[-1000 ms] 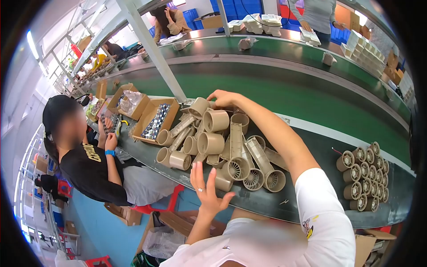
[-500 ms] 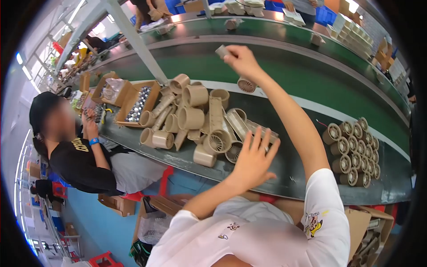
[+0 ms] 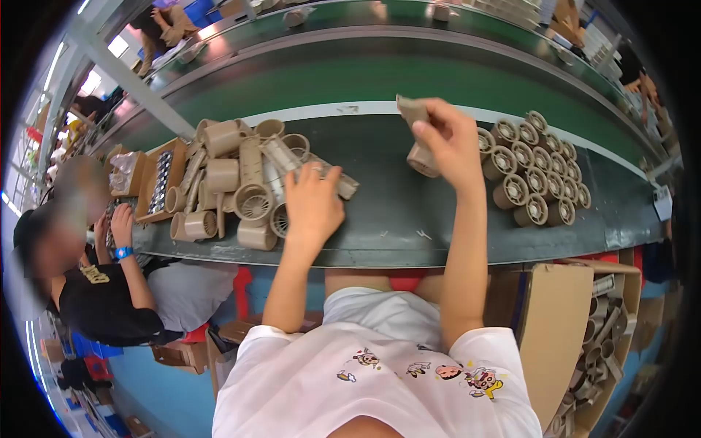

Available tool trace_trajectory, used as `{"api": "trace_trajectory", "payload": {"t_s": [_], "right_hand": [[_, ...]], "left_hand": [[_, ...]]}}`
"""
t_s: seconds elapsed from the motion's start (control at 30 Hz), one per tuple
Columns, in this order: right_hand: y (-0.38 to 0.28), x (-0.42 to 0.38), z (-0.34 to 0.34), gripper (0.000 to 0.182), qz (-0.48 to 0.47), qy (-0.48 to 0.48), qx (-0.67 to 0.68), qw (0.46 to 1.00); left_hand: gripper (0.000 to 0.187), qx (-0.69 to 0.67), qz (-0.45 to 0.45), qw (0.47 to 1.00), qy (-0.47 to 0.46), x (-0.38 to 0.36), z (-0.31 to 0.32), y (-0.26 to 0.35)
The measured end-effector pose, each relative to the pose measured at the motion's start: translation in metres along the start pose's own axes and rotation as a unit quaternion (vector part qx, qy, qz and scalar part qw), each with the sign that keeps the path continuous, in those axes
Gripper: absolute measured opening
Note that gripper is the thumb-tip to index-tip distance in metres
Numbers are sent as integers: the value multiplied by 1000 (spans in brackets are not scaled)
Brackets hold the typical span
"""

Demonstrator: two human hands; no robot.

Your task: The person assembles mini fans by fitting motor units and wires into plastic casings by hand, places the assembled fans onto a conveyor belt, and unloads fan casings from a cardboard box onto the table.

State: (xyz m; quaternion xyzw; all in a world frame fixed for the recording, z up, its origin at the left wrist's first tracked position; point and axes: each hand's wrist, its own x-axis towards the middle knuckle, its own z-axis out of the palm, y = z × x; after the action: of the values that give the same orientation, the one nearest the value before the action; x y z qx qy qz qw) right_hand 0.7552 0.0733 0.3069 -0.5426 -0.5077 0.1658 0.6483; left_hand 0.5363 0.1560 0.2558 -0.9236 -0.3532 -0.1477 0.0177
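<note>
In my right hand (image 3: 454,142) is a beige plastic housing (image 3: 423,162), its grilled round end pointing down and a narrow handle sticking up past my fingers. The fingers are closed round it, above the dark table between the two groups of parts. My left hand (image 3: 314,204) lies over the right side of a pile of beige housings (image 3: 223,175), fingers apart and touching a long flat piece (image 3: 343,182). Several of these housings show round cups with ribbed grilles. To the right, beige cylinders (image 3: 537,164) stand in close rows, their round ends up.
A green conveyor belt (image 3: 350,77) runs behind the table. At left sit a carton of shiny small parts (image 3: 162,182) and a co-worker in a black shirt (image 3: 102,292). A metal post (image 3: 131,77) rises there. An open carton of beige parts (image 3: 602,343) stands low at right.
The view has swung right, shifting the scene leftward. My right hand has drawn the housing back from over the belt to above the table. My left hand's spread fingers have lowered onto the pile.
</note>
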Motion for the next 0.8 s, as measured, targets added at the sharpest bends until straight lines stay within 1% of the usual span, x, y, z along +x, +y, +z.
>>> {"api": "trace_trajectory", "payload": {"t_s": [0.03,0.07,0.1,0.13,0.17,0.23,0.27,0.3,0.33,0.37,0.4,0.43,0.47,0.5,0.53,0.57,0.6,0.63,0.67,0.7,0.73,0.77,0.8], "right_hand": [[-7,-15,-1,24,-32,17,-18,999],[-16,-30,-3,32,-17,6,-27,999],[-23,-43,-4,30,-53,7,-83,995],[-17,-52,2,25,-158,36,-120,979],[-17,-65,6,23,-194,39,-167,966],[-8,-84,14,25,-275,40,-241,930],[-7,-93,21,26,-289,53,-269,917],[-5,-100,25,27,-303,65,-296,904],[0,-107,28,28,-331,86,-304,889],[3,-115,30,27,-335,83,-317,884],[3,-120,29,26,-340,78,-329,877],[2,-120,30,22,-378,78,-335,860],[6,-124,34,21,-397,91,-311,859],[8,-126,36,19,-418,101,-286,856],[6,-130,36,19,-362,46,-210,907],[7,-125,36,19,-391,37,-248,885],[9,-121,35,20,-420,28,-284,862],[13,-121,34,20,-399,4,-295,868],[12,-120,32,20,-403,0,-289,868],[7,-118,31,19,-371,-21,-233,899],[5,-116,29,19,-337,-43,-174,924],[13,-119,28,21,-329,-56,-139,932],[7,-120,23,23,-303,-30,-74,950]], "left_hand": [[49,11,-4,1000,-2,0,0,-4],[47,19,-5,1000,5,-1,-1,-5],[46,29,-4,999,16,-2,1,-7],[46,22,1,1000,12,-1,-1,-8],[47,15,5,1000,7,-1,-4,-8],[54,31,7,999,1,-2,-7,-6],[56,32,10,999,5,-3,-12,-2],[56,10,20,1000,9,-4,-20,4],[55,-50,59,996,34,-3,-25,9],[53,-110,95,988,58,-2,-28,15],[47,-210,122,967,70,0,-28,23],[41,-351,128,926,46,1,-27,32],[39,-443,147,884,0,4,-30,41],[38,-532,162,830,-49,5,-22,48],[37,-584,136,788,-144,10,-20,54],[36,-625,109,736,-237,16,-20,59],[37,-649,104,691,-301,25,-13,60],[36,-668,81,657,-340,32,-9,57],[36,-684,56,622,-377,38,-5,54],[34,-692,25,628,-355,39,-1,56],[33,-716,-2,607,-345,37,2,57],[32,-739,-30,585,-333,33,4,58],[32,-747,-53,592,-299,30,4,60]]}}
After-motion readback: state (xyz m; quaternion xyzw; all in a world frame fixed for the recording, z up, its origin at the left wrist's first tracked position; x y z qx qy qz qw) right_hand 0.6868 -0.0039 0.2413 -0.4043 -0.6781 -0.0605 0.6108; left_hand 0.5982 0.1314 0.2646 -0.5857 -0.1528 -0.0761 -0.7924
